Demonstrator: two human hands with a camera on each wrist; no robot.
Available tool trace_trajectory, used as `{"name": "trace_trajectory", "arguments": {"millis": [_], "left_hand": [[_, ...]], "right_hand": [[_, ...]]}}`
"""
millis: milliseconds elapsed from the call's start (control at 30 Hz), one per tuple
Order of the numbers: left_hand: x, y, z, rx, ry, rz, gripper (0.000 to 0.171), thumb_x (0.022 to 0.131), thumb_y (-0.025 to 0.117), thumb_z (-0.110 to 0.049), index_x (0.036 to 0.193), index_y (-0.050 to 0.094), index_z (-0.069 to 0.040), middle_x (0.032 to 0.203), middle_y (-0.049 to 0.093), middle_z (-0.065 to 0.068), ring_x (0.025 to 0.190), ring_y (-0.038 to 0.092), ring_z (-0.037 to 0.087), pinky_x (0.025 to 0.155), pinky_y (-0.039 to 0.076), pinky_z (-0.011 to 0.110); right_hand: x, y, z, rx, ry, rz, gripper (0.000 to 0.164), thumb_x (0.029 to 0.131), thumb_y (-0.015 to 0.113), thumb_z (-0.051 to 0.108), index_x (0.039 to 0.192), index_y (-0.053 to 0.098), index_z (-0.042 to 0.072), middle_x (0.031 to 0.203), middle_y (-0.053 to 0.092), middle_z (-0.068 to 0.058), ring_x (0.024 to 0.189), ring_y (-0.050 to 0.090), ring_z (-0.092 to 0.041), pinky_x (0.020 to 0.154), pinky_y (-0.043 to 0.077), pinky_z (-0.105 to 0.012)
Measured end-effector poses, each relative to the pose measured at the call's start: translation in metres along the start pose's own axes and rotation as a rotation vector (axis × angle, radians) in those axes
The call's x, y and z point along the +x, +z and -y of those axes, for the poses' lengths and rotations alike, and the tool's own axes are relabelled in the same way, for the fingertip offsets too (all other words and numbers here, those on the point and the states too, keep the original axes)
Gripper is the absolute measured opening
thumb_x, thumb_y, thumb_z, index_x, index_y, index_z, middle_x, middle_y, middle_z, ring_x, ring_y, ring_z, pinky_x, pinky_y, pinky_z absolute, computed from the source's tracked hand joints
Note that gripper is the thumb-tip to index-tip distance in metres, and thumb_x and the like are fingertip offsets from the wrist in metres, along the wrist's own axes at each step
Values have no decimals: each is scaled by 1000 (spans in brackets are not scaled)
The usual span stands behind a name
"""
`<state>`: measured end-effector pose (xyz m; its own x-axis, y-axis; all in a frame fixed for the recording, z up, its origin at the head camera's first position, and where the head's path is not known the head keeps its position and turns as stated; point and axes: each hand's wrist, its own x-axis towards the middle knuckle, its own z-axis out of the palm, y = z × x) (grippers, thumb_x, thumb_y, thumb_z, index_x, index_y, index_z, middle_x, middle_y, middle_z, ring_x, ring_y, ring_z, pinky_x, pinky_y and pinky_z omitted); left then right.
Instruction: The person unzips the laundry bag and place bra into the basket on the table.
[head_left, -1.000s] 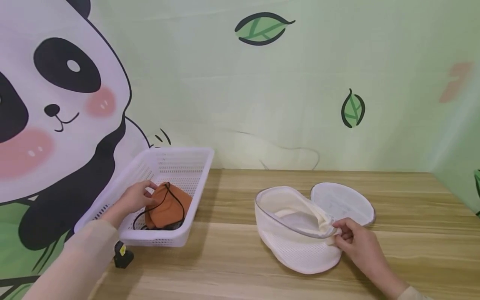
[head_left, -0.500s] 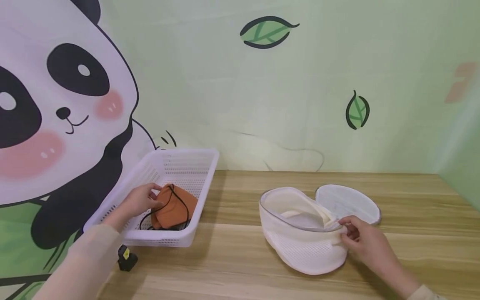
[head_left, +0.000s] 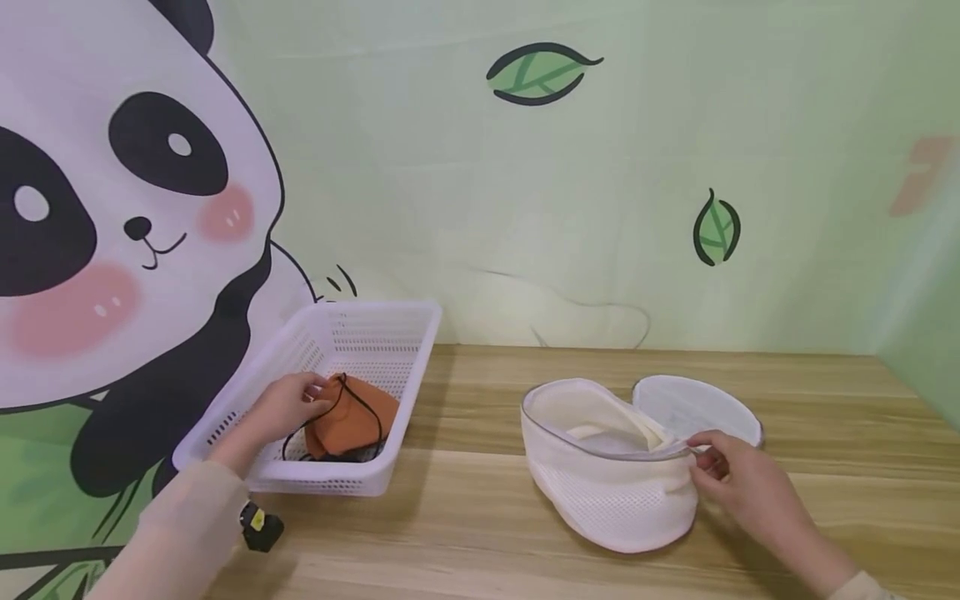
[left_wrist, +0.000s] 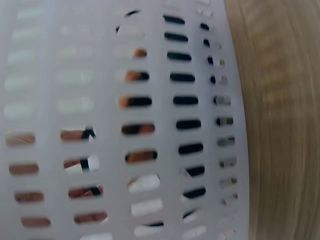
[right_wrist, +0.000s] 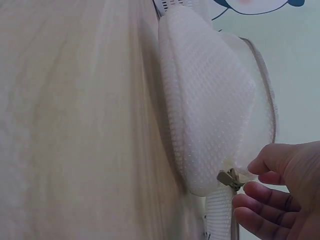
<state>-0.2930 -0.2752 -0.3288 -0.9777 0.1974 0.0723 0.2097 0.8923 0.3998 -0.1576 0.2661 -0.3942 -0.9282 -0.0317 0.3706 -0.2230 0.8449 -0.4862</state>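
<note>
Inside the white plastic basket (head_left: 420,358), my left hand (head_left: 288,408) pinches the upper left edge of an orange cloth pouch (head_left: 356,421) with a black cord. The left wrist view shows mostly the basket's slotted wall (left_wrist: 110,120), with orange and black showing through; that hand is not seen there. On the table, a white mesh laundry bag (head_left: 607,492) stands with its mouth open and round lid (head_left: 697,408) folded back. My right hand (head_left: 746,479) pinches the bag's rim at the right, near a zipper pull (right_wrist: 229,177) in the right wrist view.
A small black object with a yellow label (head_left: 260,527) sits in front of the basket, near my left sleeve (head_left: 180,525). The wooden table (head_left: 465,525) meets a green wall cloth (head_left: 450,183) with a printed panda and leaves.
The head view has shifted slightly, so everything sits a little further right. My right hand has moved slightly up along the bag's rim, which lies less bunched. My left hand stays at the pouch.
</note>
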Motion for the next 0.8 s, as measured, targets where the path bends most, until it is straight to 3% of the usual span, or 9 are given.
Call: {"name": "trace_trajectory", "arguments": {"millis": [300, 500, 633, 800], "left_hand": [[-2, 3, -28, 24, 45, -114, 38, 91, 64, -18, 122, 58, 4, 115, 57, 27, 107, 54, 41, 91, 46, 55], [-5, 7, -67, -23, 113, -203, 40, 91, 64, -18, 125, 58, 2, 122, 53, 27, 110, 53, 39, 93, 45, 53], [-9, 15, -92, -52, 181, -235, 42, 91, 65, -21, 126, 58, 0, 127, 50, 25, 120, 49, 40, 100, 42, 54], [-13, 24, -118, -47, 255, -266, 45, 89, 67, -24, 128, 57, -4, 131, 50, 24, 123, 48, 40, 99, 44, 54]], "right_hand": [[2, -9, 1, -46, -27, 11, 28, 80, 71, 10, 107, 66, 4, 83, 65, 1, 72, 60, -8, 61, 50, -23], [6, -13, -2, -45, -79, -24, 32, 79, 72, 8, 110, 65, 1, 89, 66, -6, 76, 64, -18, 65, 54, -32], [9, -15, -3, -43, -130, -57, 34, 78, 72, 8, 110, 65, 0, 91, 68, -10, 79, 65, -23, 67, 56, -35], [12, -17, 0, -38, -155, -73, 35, 79, 74, 10, 111, 64, 1, 96, 67, -13, 84, 67, -29, 70, 56, -42]]}}
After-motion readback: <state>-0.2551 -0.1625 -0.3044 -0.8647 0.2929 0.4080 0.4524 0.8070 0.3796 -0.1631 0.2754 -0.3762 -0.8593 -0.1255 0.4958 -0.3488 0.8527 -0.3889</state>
